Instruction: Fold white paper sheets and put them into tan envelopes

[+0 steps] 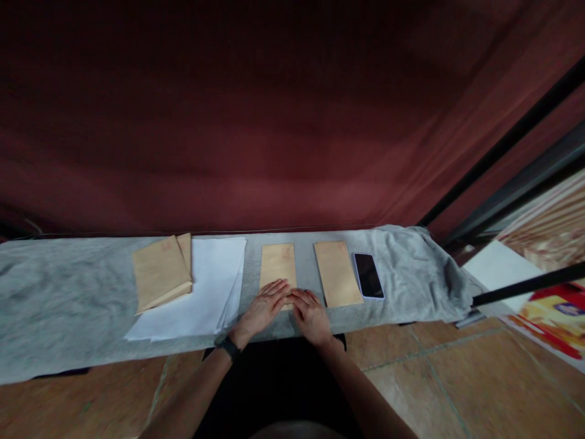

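Observation:
A brown paper envelope [277, 262] with faint red print at its upper right lies flat in front of me on a grey cloth. My left hand [267, 303] rests on its lower part, fingers stretched out over the paper. At the lower right corner, my right hand [311, 311] touches the same envelope with slightly bent fingers laid on it. The two hands meet at the fingertips, and they cover the envelope's near end. A dark watch band [228, 347] is on my left wrist.
To the left, several brown envelopes [159, 268] lie partly over white paper sheets [214, 274]. On the right are another brown envelope or stack [338, 274] and a phone [368, 275]. The grey cloth [59, 292] covers the narrow surface, with a dark red curtain [274, 152] behind.

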A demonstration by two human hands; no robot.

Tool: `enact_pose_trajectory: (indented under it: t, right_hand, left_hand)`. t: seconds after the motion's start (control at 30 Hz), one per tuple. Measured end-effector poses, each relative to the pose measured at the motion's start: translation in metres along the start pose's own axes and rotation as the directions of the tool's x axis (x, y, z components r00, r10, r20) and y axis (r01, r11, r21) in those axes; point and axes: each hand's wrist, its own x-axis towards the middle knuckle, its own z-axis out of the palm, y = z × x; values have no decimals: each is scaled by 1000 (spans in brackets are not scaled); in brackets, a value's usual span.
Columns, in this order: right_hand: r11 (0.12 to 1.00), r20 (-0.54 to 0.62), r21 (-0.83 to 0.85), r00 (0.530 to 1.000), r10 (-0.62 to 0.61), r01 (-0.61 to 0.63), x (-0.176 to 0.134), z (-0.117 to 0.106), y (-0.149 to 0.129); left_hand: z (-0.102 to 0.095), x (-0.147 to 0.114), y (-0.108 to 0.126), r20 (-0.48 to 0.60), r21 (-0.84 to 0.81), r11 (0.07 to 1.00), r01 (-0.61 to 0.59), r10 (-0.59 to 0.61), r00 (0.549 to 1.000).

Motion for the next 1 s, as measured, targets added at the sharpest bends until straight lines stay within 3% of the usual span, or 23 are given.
enact_pose_trajectory:
  t: [0.17,0.47,0.63,0.77,1.0]
  right_hand:
    - [999,-23,-34,1000,15,-16,-1,4,2]
    - [998,24,-63,1000,10,-9,6,8,7]
    - [989,107,-144,994,-23,39,28,12,14]
    - [982,102,-184,995,-18,36,50,20,23]
    - [963,136,-260,984,112,-74,84,25,29]
  left_hand:
    - [-8,-25,11,-108,-33,999,24,-28,994]
    - [-6,-32,22,-184,-41,994,98,-104,977]
    - [-6,-32,21,-213,-91,991,100,-117,970]
    - [-9,-31,25,-200,-61,989,134,-144,969]
    - [-11,-31,31,-233,27,972,235,-223,947]
